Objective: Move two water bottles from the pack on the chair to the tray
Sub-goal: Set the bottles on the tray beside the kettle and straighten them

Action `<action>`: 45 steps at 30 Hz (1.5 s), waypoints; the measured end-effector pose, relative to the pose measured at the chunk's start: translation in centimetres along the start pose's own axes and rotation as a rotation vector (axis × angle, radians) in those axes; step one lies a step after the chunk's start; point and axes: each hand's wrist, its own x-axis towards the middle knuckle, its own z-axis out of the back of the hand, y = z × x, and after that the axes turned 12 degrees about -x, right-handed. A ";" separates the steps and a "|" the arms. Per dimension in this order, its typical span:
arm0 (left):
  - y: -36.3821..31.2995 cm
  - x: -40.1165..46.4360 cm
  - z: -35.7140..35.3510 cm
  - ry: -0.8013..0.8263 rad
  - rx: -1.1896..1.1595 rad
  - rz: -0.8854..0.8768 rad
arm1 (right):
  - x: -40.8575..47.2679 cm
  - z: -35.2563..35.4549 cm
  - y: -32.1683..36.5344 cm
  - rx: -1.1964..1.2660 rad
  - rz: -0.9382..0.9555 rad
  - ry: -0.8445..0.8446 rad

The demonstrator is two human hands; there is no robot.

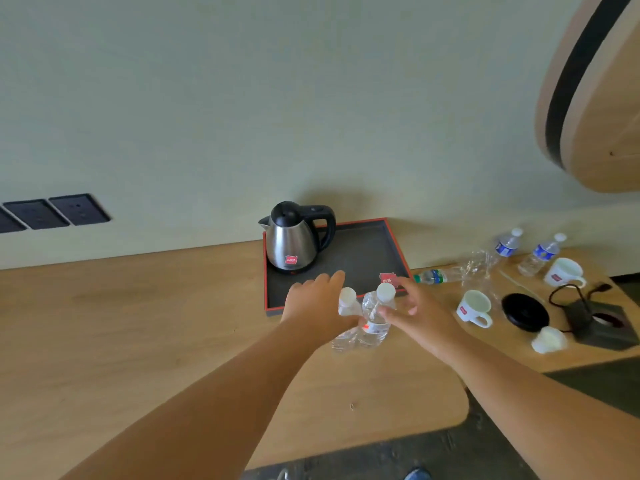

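Two clear water bottles with white caps are side by side, just above the wooden desk at the front edge of the tray (367, 251). The tray is dark grey with a red rim. My left hand (317, 303) grips the left bottle (347, 306) below its neck. My right hand (415, 308) pinches the right bottle (375, 323) near its shoulder with thumb and fingers. Both bottles lean slightly toward me. Neither the pack nor the chair is in view.
A steel kettle (292, 244) stands on the tray's back left. Right of the tray are a lying green-label bottle (433, 276), crumpled plastic wrap (476, 266), two blue-label bottles (505, 245), two white mugs (472, 306), a black round base (524, 311) and a corded box (595, 327).
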 end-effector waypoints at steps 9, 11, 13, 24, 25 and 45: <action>-2.8 0.9 3.9 0.054 0.174 -0.040 | 0.5 3.0 5.3 -0.509 0.112 -0.236; -2.9 0.9 3.7 0.080 0.201 -0.068 | 0.9 3.1 5.8 -0.596 0.109 -0.168; -3.1 1.1 3.5 0.127 0.255 -0.101 | 1.0 2.8 6.4 -0.683 0.102 -0.084; -2.8 1.7 2.3 0.227 0.319 -0.145 | 1.1 0.8 6.3 -0.664 0.043 -0.033; -2.7 1.6 2.1 0.227 0.319 -0.140 | 1.0 0.8 6.2 -0.654 0.046 -0.035; -1.3 1.8 2.1 0.220 0.206 -0.191 | 2.1 1.3 6.1 -0.565 0.130 0.004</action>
